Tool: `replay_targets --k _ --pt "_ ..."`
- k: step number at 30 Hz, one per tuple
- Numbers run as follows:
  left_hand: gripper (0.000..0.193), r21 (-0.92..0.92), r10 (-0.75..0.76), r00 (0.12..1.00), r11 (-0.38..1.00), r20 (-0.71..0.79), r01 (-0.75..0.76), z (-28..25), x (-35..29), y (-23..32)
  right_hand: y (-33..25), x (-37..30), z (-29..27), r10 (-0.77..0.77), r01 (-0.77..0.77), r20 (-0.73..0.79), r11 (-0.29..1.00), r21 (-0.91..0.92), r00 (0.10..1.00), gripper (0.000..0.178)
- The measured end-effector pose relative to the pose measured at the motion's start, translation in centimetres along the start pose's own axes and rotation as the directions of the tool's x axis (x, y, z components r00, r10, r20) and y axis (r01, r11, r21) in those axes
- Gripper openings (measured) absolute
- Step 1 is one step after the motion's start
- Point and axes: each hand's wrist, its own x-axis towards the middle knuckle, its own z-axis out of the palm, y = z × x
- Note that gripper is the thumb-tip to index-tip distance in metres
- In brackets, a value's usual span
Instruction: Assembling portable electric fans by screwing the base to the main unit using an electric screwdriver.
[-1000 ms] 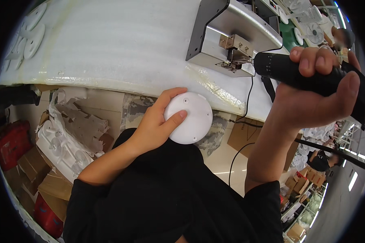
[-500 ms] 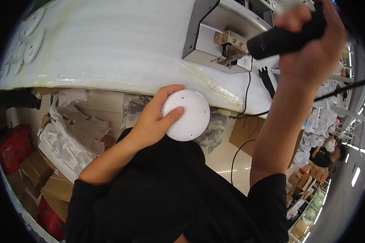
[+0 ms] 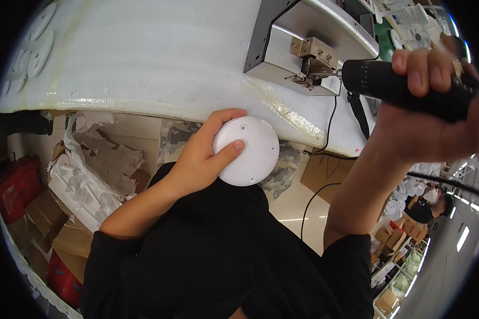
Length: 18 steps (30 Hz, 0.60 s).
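My left hand grips a round white plastic base by its left side, thumb across its face. Small screw holes show near the rim of the base, which is held just off the table's front edge. In my right hand is a black electric screwdriver, its fingers wrapped round the body. The screwdriver's bit points left and reaches the metal pick-up slot of a screw feeder. Whether a screw sits on the bit is too small to tell.
The table has a white, taped covering. White round parts stand at its far left. Below left is a box of white fan-like parts beside cardboard cartons. A black cable hangs near the feeder. Another person is far right.
My right hand has moved right and slightly down with the screwdriver, and its bit now shows at the feeder's slot. My left hand and the base stay almost in place.
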Motion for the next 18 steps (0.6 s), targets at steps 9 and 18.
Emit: replay_targets --k 9,18 --pt "0.047 0.0 0.013 1.0 1.0 -0.014 -0.013 0.1 -0.2 -0.5 -1.8 -2.9 -1.1 0.019 -0.04 0.173 0.992 0.117 0.985 0.055" --pt "0.046 0.049 0.112 0.993 0.993 -0.038 -0.11 0.6 0.1 -1.2 -3.3 -3.0 0.7 -0.344 0.348 -0.229 0.937 -0.028 0.911 0.056"
